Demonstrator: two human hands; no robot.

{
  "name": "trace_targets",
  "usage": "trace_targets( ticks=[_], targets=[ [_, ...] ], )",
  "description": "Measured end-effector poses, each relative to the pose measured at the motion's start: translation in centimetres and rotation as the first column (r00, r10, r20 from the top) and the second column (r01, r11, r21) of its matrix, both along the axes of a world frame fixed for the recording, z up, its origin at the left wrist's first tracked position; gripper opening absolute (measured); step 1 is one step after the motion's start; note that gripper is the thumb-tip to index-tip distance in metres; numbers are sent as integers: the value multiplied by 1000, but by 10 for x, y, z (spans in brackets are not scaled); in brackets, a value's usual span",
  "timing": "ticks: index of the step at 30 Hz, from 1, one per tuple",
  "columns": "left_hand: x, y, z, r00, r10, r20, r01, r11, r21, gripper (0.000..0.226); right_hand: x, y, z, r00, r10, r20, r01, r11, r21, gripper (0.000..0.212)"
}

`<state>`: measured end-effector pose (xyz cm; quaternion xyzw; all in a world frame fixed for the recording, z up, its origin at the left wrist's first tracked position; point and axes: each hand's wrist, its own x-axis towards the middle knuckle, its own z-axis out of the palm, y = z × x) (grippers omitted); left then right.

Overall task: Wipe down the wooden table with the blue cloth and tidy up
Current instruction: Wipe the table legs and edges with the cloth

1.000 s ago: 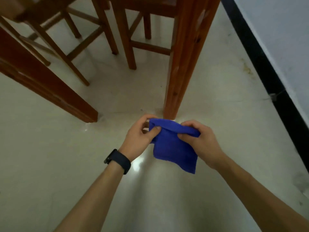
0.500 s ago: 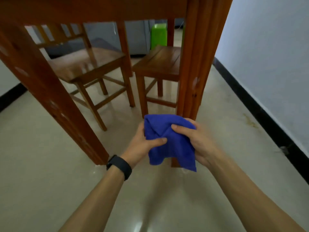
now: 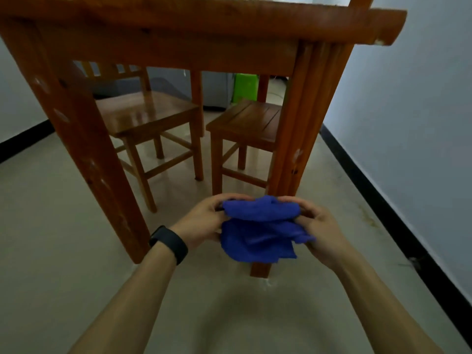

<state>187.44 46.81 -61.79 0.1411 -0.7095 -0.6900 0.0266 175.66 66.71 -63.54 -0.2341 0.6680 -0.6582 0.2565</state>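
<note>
Both hands, the left hand (image 3: 204, 221) and right hand (image 3: 319, 226), gripped the blue cloth (image 3: 258, 231) by its folded top, probably bunching it into a pad, below the wooden table's (image 3: 204, 21) near edge.

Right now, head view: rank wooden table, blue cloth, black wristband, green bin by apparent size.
1. wooden table
2. blue cloth
3. black wristband and green bin: look similar; the bin is farther and partly hidden, so unranked.

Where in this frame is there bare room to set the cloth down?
Both chair seats under the table are bare, as is the floor left of the near leg. Both hands hold the cloth. The tabletop is barely visible.
</note>
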Motion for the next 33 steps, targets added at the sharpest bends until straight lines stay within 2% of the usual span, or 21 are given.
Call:
trace_targets(
  ticks=[3,4,6,8,11,13,15,17,19,21,23,24,25,26,28,31,33],
  targets=[
    [1,-1,2,999,-34,-26,32,996,-87,30,-1,1,6,999,-37,-23,37,999,24,32],
    [0,0,4,999,-14,-47,9,994,-112,29,0,1,9,1000,-3,15,3,1000,-15,26],
    [-4,0,8,995,-22,-101,1,980,-201,28,3,1,19,996,53,78,-46,994,-96,29],
    [-6,3,17,979,-120,-167,62,946,-319,32,9,-2,30,992,92,-81,-91,996,21,34],
    [-11,10,25,949,-206,-237,90,902,-423,32,22,-10,42,918,255,-304,-185,953,240,54],
    [-16,12,27,948,-120,-296,12,940,-341,35,24,-10,47,909,216,-358,-136,963,234,48],
    [-20,9,27,931,66,-359,-125,982,-143,28,19,-6,53,847,86,-524,50,969,241,43],
    [-26,5,26,894,189,-407,-253,962,-107,31,10,-3,63,651,-123,-749,347,926,149,44],
    [-34,7,27,878,190,-440,-262,959,-109,38,4,-1,84,373,-336,-865,522,847,-104,47],
    [-44,16,27,890,175,-422,-222,973,-64,38,-4,-4,114,59,-476,-877,539,755,-373,48],
    [-55,29,26,916,130,-381,-150,988,-25,39,-15,-18,145,-213,-530,-821,475,678,-561,50],
    [-60,35,25,924,96,-371,-104,995,0,41,-23,-26,155,-293,-509,-809,465,664,-586,51],
    [-65,41,21,930,66,-361,-60,998,27,42,-33,-35,156,-329,-453,-828,491,667,-560,52],
    [-68,47,18,934,43,-355,-27,998,52,41,-42,-42,147,-330,-375,-866,534,682,-499,53],
    [-73,55,8,928,38,-370,-2,995,96,40,-54,-45,100,-274,-206,-939,615,713,-336,55],
    [-81,58,-2,914,55,-403,6,989,149,39,-50,-26,13,-112,108,-988,657,754,8,58],
    [-81,57,-3,925,64,-376,1,985,171,39,-48,-13,-13,0,276,-961,622,752,216,65]
  ],
)
